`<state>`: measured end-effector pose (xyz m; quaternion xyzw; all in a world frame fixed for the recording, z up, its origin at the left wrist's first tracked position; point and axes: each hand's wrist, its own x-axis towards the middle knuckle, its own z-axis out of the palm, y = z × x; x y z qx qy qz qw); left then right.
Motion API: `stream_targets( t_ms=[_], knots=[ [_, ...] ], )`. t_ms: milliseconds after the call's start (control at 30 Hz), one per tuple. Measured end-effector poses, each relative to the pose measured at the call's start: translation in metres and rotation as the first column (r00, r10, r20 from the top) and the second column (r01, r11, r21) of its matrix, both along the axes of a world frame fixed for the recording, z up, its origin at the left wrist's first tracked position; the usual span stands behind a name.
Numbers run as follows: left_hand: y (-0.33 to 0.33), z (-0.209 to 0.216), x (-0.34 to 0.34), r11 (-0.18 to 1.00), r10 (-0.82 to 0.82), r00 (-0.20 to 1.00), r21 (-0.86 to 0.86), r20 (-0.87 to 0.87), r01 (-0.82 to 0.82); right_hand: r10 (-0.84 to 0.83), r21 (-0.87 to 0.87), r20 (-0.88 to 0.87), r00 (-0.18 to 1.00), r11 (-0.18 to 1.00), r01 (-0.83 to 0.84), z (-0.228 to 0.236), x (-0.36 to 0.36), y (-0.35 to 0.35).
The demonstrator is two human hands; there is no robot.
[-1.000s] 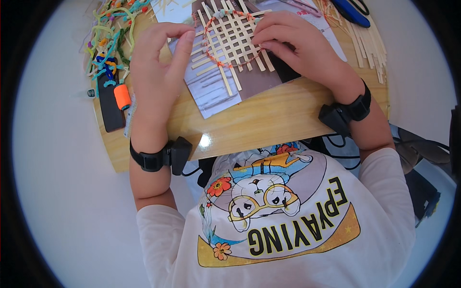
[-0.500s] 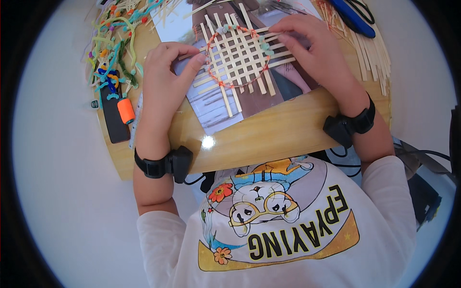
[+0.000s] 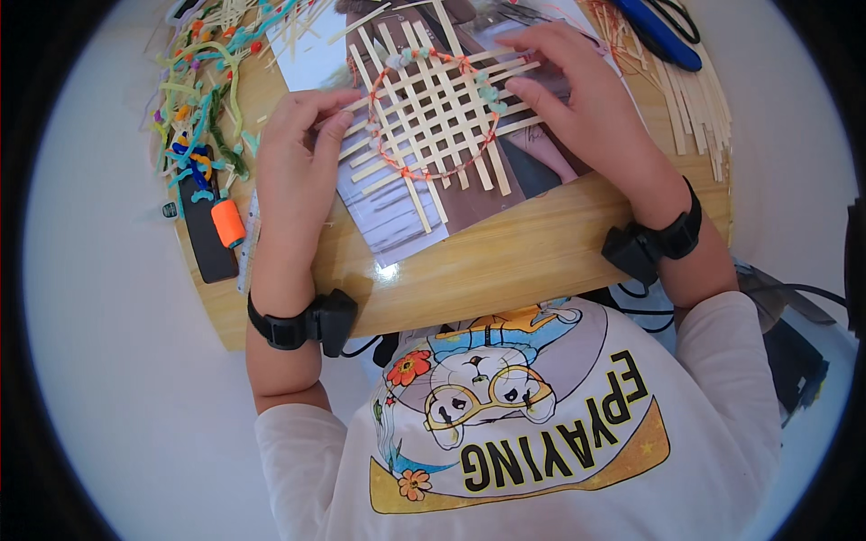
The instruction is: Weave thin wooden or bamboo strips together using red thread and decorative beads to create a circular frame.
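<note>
A woven lattice of pale, flat wooden strips (image 3: 433, 115) lies on a printed picture sheet (image 3: 397, 230). Around its woven middle runs a ring of orange cord with green and pale beads (image 3: 490, 94). At the lattice's left side, my left hand (image 3: 302, 140) pinches the end of a cross strip between thumb and fingers. My right hand (image 3: 582, 99) is at the right-hand strip ends, its thumb and forefinger apart with a strip running between them. The thumb tip is close to the strips; whether it touches them I cannot tell.
Tangled coloured pipe cleaners (image 3: 194, 135) lie at the far left. Near them are an orange spool (image 3: 228, 223), a dark flat bar (image 3: 212, 252) and a ruler (image 3: 246, 243). Loose strips (image 3: 690, 104) and a blue-handled tool (image 3: 663, 36) lie at the right on the wooden table (image 3: 505, 252).
The lattice and sheet have shifted slightly left and toward me in the picture, with my left hand. My right thumb and forefinger have spread apart.
</note>
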<state>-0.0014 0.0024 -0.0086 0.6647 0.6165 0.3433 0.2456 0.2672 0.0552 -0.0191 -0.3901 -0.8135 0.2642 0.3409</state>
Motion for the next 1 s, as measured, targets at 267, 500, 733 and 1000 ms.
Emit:
stream_targets(
  t_ms=[267,500,733,1000],
  knots=[
    [-0.001,0.005,0.002,0.970,-0.002,1.000,0.245,-0.026,0.009,-0.397,-0.754,-0.435,0.808,0.651,-0.086,0.018,-0.006,0.004],
    [-0.002,0.006,0.000,0.944,-0.038,0.999,0.326,-0.020,0.042,-0.061,-0.708,-0.381,0.923,0.661,-0.248,0.008,0.003,0.004],
    [0.000,0.009,0.010,0.983,0.114,0.785,0.046,0.609,-0.178,-0.124,-0.682,-0.409,0.904,0.700,-0.212,0.009,-0.001,0.001],
    [-0.011,0.001,0.006,0.949,0.106,0.801,-0.301,0.590,0.096,-0.179,-0.662,-0.530,0.829,0.698,-0.273,0.011,-0.004,-0.002]
  ],
)
